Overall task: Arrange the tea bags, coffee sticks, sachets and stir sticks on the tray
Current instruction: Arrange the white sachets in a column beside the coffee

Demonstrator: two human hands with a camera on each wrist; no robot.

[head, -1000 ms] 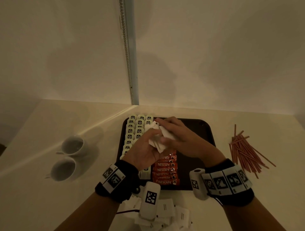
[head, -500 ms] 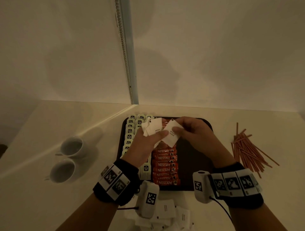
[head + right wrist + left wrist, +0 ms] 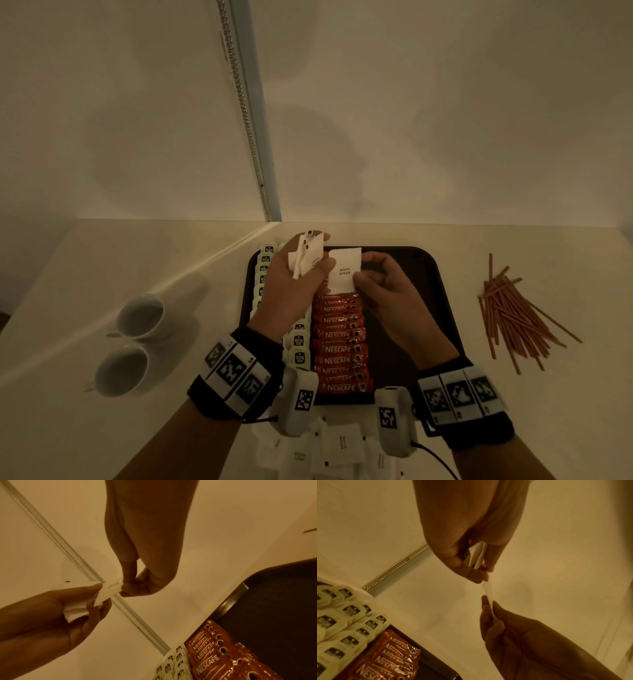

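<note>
Above the far half of the dark brown tray point(image 3: 431, 274), my left hand point(image 3: 318, 255) grips a small bundle of white sachets point(image 3: 305, 255). My right hand point(image 3: 362, 269) pinches a single white sugar sachet point(image 3: 344, 274) by its right edge, just right of the bundle. In the right wrist view this sachet point(image 3: 111, 588) touches the left hand's fingertips point(image 3: 96, 588). Tea bags point(image 3: 298, 342) fill the tray's left columns. Orange coffee sticks point(image 3: 339, 346) lie in a row beside them. Red stir sticks point(image 3: 513, 315) lie heaped on the table to the right.
Loose white sachets point(image 3: 329, 448) lie on the table in front of the tray, under my wrists. Two white cups point(image 3: 140, 317) point(image 3: 120, 370) stand at the left. The tray's right half point(image 3: 411, 342) is bare. A wall with a metal strip point(image 3: 246, 120) rises behind.
The hands have drawn apart and moved towards the tray's far edge. The right hand has pulled one sachet from the left hand's bundle and now holds it face up.
</note>
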